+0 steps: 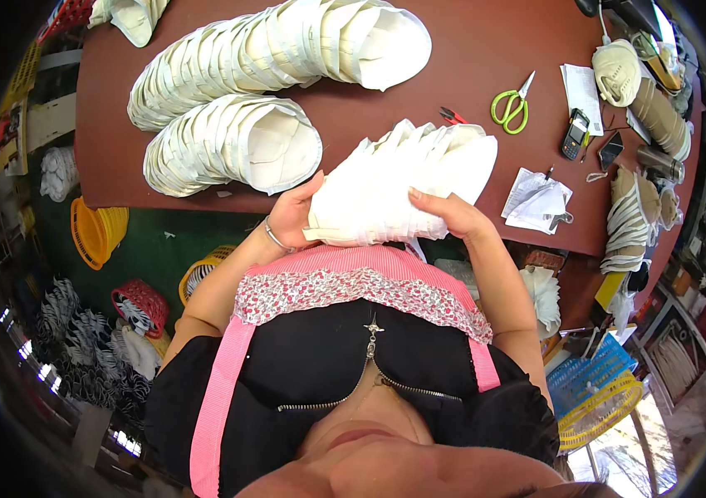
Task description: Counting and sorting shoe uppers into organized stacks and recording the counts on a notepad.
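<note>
Between my hands, against the near table edge and my pink apron, is a stack of white fabric shoe uppers (pixel 386 191), nested one in another. My left hand (pixel 291 217) grips the stack's left end, its fingers partly hidden behind the fabric. On the right side my right hand (pixel 455 216) closes on the stack, thumb lying on top and the other fingers mostly out of sight. A shorter nested row of uppers (pixel 228 143) lies just beyond my left hand. Farther back stretches a longer curved row (pixel 278 58).
Right of the stack lie green-handled scissors (pixel 512 108), red-handled snips (pixel 453 116) and clipped papers (pixel 537 199). A black handheld device (pixel 575 134) and more stacked uppers (pixel 631 220) are at the table's right. Yellow baskets (pixel 95 232) stand below the red-brown table (pixel 486 41).
</note>
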